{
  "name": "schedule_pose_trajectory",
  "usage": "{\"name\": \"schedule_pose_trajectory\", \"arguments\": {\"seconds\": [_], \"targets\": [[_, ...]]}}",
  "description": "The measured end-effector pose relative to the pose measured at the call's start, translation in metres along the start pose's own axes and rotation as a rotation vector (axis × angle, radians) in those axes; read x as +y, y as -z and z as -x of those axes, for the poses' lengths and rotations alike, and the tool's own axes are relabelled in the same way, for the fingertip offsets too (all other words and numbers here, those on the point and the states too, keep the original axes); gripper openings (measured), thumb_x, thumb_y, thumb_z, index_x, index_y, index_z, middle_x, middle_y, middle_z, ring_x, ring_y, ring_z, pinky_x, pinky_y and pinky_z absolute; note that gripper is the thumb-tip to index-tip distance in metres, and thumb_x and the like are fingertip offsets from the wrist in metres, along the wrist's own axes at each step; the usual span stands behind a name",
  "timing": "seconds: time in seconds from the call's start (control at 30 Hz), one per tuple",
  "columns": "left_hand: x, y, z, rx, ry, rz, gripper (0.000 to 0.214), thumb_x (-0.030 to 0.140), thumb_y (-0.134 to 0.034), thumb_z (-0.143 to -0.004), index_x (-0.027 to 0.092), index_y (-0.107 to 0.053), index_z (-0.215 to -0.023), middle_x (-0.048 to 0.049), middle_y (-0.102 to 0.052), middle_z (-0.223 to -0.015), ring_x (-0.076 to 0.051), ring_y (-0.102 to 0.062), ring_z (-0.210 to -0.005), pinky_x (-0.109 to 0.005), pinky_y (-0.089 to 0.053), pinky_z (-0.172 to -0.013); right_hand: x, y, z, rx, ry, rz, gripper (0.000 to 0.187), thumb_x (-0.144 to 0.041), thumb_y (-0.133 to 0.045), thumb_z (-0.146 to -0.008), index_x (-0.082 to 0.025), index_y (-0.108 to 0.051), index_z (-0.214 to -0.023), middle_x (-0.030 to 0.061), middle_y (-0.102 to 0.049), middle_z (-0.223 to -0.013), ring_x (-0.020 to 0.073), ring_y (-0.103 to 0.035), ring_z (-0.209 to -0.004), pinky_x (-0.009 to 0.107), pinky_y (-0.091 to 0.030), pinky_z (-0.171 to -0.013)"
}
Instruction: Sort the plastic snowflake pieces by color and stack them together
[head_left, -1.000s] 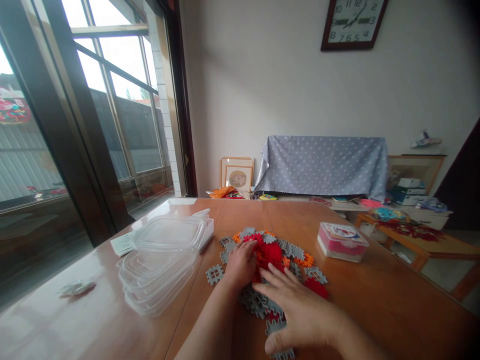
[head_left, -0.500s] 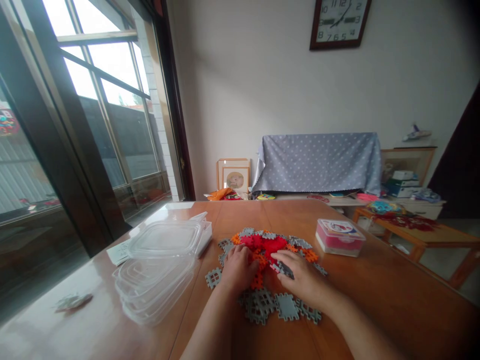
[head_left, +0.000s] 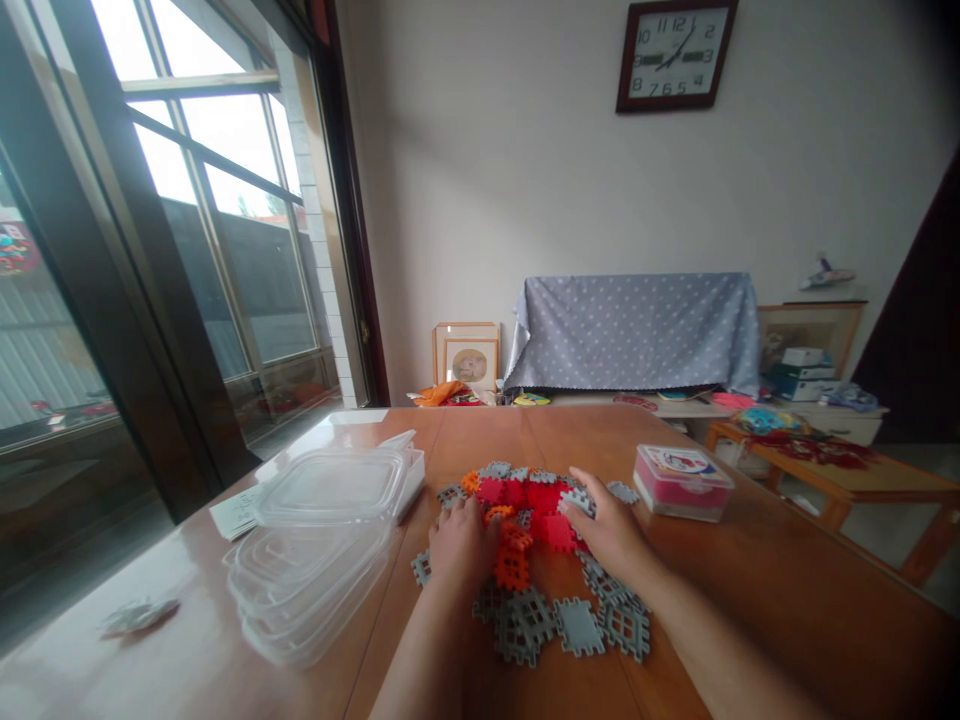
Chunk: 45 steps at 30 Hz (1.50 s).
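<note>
A pile of notched, interlocking plastic tiles lies between my hands. Red tiles (head_left: 555, 532) fill its middle, and orange tiles (head_left: 513, 568) lie nearer me. My right hand (head_left: 609, 522) is on the pile's right side, with a grey tile (head_left: 577, 500) between its thumb and fingers. On the left side my left hand (head_left: 459, 540) lies palm down with fingers stretched over the pieces; whatever is beneath it is hidden. Closer to me are several grey window-patterned tiles (head_left: 523, 625) and a solid grey square tile (head_left: 579, 626).
Stacked clear plastic lids (head_left: 307, 590) and a clear container (head_left: 411, 480) stand left of the pile. A lidded pink box (head_left: 682, 483) is at the right. A small crumpled item (head_left: 139, 617) lies far left on the wooden table (head_left: 300, 690), near a paper slip (head_left: 234, 513).
My right hand has moved right and slightly away from me, now with a grey tile. More grey tiles lie at the near right. My left hand has shifted slightly left.
</note>
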<state>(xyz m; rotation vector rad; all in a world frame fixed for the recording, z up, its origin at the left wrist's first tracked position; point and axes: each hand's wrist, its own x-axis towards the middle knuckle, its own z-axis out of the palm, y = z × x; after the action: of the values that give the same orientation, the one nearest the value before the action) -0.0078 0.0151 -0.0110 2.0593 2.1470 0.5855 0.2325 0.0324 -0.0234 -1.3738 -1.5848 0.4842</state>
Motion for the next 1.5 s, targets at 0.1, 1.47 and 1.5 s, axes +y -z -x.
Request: {"name": "schedule_pose_trajectory", "arguments": {"seconds": [0.1,1.47,1.5], "targets": [[-0.003,0.001,-0.002,0.031,0.052,-0.008,0.034,0.042,-0.037,-0.099,0.021,-0.064,-0.097,-0.0143,-0.066,-0.119,-0.035,-0.06,-0.11,-0.045,-0.045,-0.088,-0.001,-0.01,-0.012,-0.02,0.023,0.034,0.062,-0.045,-0.062,-0.085,-0.026,-0.053,-0.143,0.0071,-0.075,-0.115,0.0266,-0.07,-0.104,0.039,-0.052,-0.094],[0.007,-0.021,0.0,-0.054,0.091,0.161,0.077,0.058,-0.062,-0.076,0.018,-0.048,-0.141,-0.0181,-0.044,-0.155,-0.039,-0.029,-0.147,-0.062,-0.021,-0.117,-0.037,-0.084,-0.117,-0.713,-0.076,-0.05,0.019,-0.02,-0.07,-0.079,-0.018,-0.07,-0.098,-0.0015,-0.068,-0.076,0.0118,-0.059,-0.064,0.021,-0.045,-0.056],[0.007,-0.02,0.001,-0.042,0.095,0.168,0.076,0.055,-0.063,-0.076,0.018,-0.048,-0.14,-0.0187,-0.045,-0.154,-0.039,-0.031,-0.146,-0.062,-0.022,-0.117,-0.04,-0.078,-0.112,-0.716,-0.068,-0.086,0.02,-0.021,-0.07,-0.079,-0.019,-0.07,-0.098,-0.0018,-0.068,-0.076,0.0113,-0.059,-0.063,0.02,-0.044,-0.055]]}}
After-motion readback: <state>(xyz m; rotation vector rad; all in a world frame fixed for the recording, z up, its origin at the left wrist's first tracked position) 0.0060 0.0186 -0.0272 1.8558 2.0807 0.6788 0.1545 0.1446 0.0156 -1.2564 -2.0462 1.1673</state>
